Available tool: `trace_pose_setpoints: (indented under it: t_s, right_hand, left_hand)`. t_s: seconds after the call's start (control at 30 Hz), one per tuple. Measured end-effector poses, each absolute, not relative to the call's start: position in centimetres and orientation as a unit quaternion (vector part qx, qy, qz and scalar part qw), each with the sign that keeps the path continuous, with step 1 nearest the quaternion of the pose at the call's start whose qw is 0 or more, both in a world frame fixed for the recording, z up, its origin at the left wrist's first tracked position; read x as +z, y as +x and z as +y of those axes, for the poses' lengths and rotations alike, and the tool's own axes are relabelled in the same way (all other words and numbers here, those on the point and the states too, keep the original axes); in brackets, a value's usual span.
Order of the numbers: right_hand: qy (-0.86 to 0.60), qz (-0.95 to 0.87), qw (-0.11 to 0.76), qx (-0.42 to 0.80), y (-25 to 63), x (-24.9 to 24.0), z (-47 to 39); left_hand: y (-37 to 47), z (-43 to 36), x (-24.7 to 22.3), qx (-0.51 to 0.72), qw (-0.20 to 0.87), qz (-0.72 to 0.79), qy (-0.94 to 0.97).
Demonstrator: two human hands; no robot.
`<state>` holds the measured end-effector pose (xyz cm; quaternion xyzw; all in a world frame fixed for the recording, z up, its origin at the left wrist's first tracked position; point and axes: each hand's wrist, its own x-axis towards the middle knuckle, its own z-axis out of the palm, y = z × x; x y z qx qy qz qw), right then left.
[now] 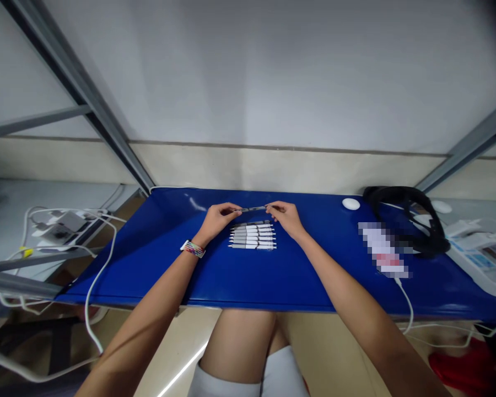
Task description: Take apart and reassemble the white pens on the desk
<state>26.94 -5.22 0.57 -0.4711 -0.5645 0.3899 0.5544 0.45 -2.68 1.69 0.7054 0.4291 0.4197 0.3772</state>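
Observation:
Between my two hands a dark, slim pen [253,209] is held level, a little above the blue table. My left hand [219,220] pinches its left end between thumb and fingers. At the other end, the fingertips of my right hand [287,218] are closed on the same pen. Just below, nearer to me, lies a neat row of several pens [252,239], side by side with their tips to the left. Most of these are white and grey; the farthest one looks darker. A colourful woven band and a white-edged watch strap circle my left wrist.
The blue tabletop [149,264] meets a wall behind. To the right are a white rounded object [351,204], a black headband-like strap [434,220] and a blurred-out item [382,251] with a white cable. Power strips and cables [64,226] lie left; metal posts [119,146] flank the table.

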Motion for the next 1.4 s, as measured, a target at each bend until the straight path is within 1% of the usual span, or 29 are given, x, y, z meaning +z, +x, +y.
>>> trace_pose_setpoints:
  t_s: [0.1, 0.2, 0.3, 0.43, 0.87, 1.13, 1.23, 1.3, 1.4]
  right_hand:
    - [-0.491, -0.650, 0.508, 0.279, 27.6, 0.1, -5.1]
    - [-0.494, -0.727, 0.433, 0.199, 28.1, -0.3, -5.0]
    - [-0.489, -0.764, 0.386, 0.165, 28.2, -0.4, -5.0]
    - [-0.489, -0.778, 0.365, 0.149, 28.2, -0.1, -5.1]
    - [-0.476, -0.789, 0.361, 0.145, 28.0, 0.6, -5.8]
    - [-0.480, -0.791, 0.348, 0.149, 28.0, 1.0, -6.0]
    - [-0.478, -0.792, 0.348, 0.153, 28.1, 0.9, -5.9]
    - [-0.488, -0.779, 0.361, 0.156, 28.0, 0.7, -5.9]
    - [-0.513, -0.724, 0.423, 0.184, 27.3, 0.1, -5.9]
  left_hand:
    - [0.2, -2.6, 1.7, 0.397, 0.338, 0.424, 0.740]
    - [0.0, -2.5, 1.6, 0.374, 0.296, 0.418, 0.773]
    - [-0.2, -2.2, 1.4, 0.353, 0.268, 0.409, 0.798]
    - [-0.2, -1.9, 1.0, 0.328, 0.247, 0.392, 0.823]
    - [0.2, -2.6, 1.4, 0.308, 0.223, 0.423, 0.822]
    - [0.3, -2.7, 1.7, 0.310, 0.226, 0.424, 0.820]
    - [0.5, -2.8, 1.7, 0.323, 0.244, 0.417, 0.814]
    - [0.7, -2.9, 1.6, 0.348, 0.269, 0.415, 0.796]
    - [1.4, -3.1, 1.2, 0.403, 0.326, 0.422, 0.744]
